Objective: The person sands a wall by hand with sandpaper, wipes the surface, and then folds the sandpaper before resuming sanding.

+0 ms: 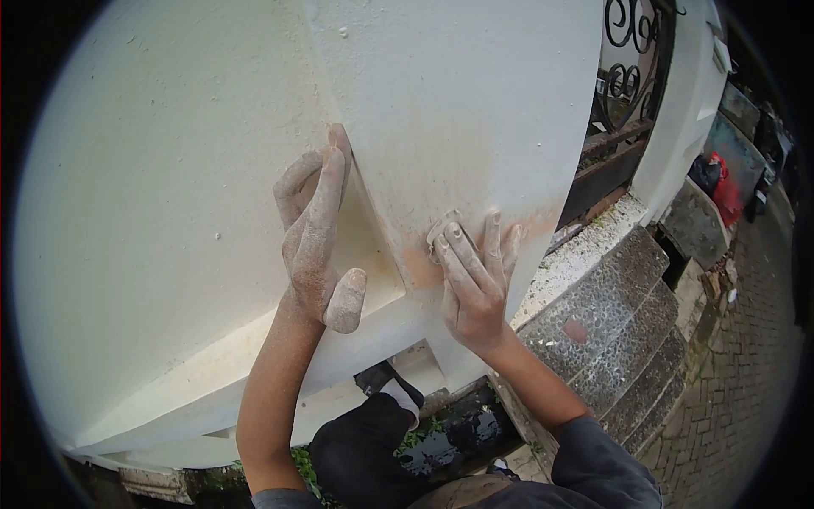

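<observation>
Right hand (475, 299): I find it holding a thin pad (437, 230) against the face of the white pilaster (500, 119), the index and middle fingers laid over it, the ring and little fingers spread out to its right; the thumb is hidden, so I cannot tell whether it pinches the pad's edge. Left hand (312, 246): open, grasping nothing that shows, fingers pointing up beside the pilaster's edge; whether the tips touch it I cannot tell. Both hands carry pale dust. An orange-brown band (536, 227) runs out past my right fingertips, with a fainter brownish smudge above them. To the left of my left fingers lies the recessed panel (170, 212), its surface speckled with small bumps. Assessment: the step appears to be rubbing down the paintwork. I would advise keeping the pad flat, spreading pressure evenly under both fingers, using overlapping strokes, and easing off near the edge, where the coating could chip.
</observation>
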### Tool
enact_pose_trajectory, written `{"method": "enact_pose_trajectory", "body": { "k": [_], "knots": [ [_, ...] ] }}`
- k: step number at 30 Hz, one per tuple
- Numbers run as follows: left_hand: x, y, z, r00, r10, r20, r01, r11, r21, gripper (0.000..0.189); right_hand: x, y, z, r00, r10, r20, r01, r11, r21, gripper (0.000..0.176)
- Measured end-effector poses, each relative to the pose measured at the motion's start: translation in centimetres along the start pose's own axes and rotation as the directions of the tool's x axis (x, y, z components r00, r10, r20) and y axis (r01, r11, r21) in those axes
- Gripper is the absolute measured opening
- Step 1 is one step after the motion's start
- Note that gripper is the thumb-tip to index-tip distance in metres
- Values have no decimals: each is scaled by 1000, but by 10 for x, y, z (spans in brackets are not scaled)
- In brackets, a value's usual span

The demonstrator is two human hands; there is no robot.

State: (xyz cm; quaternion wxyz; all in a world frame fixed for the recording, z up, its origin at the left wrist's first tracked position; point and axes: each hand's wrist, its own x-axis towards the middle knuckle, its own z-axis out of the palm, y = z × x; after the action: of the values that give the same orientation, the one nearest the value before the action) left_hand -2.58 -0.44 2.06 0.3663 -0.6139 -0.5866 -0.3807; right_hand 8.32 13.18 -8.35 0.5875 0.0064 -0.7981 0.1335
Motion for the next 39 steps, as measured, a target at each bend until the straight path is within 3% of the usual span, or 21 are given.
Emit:
{"method": "enact_pose_trajectory", "body": {
  "k": [3, 6, 9, 12, 15, 18, 20, 23, 27, 32, 39],
  "knots": [
    [-1, 4, -2, 999, -43, 11, 43, 999, 20, 84, 73, -4, -13, 985, 28, -170, -30, 1000, -6, 36],
    [-1, 3, 1, 999, -47, -17, 46, 999, -20, 83, 50, -6, -11, 997, 29, -76, -30, 999, -12, 38],
    [-2, 2, 0, 1000, -23, -11, 23, 1000, -22, 81, -19, 1, 1, 998, 66, 12, -66, 998, 16, 39],
    [0, 4, -1, 999, -40, -11, 40, 999, -2, 81, -5, 16, -2, 999, 29, -26, -30, 999, -27, 38],
    [-2, 6, 1, 996, -82, -18, 82, 997, -16, 83, 64, 9, -18, 992, 15, -129, -22, 999, -47, 36],
    [-3, 5, 2, 996, -85, -23, 85, 996, -9, 83, 45, 9, -14, 995, 52, -87, -55, 998, -21, 36],
    [-6, 5, 0, 997, -79, -3, 79, 997, 5, 82, -19, 14, 1, 996, 70, -47, -70, 998, 4, 37],
    [-3, 4, -1, 999, -47, 4, 47, 998, 32, 79, -15, 21, 0, 998, 47, -49, -48, 999, -19, 38],
    [0, 8, 1, 1000, -29, 9, 29, 1000, 9, 78, 55, 13, -22, 996, 20, -90, -22, 1000, -21, 38],
    [-2, 4, 2, 1000, 26, 0, -26, 998, 52, 75, -22, 21, -6, 990, 138, -23, -138, 990, 18, 36],
    [2, -1, 5, 989, 149, 21, -150, 958, 243, 64, 63, 8, -21, 988, 45, -151, -42, 999, 22, 39]
  ]
}}
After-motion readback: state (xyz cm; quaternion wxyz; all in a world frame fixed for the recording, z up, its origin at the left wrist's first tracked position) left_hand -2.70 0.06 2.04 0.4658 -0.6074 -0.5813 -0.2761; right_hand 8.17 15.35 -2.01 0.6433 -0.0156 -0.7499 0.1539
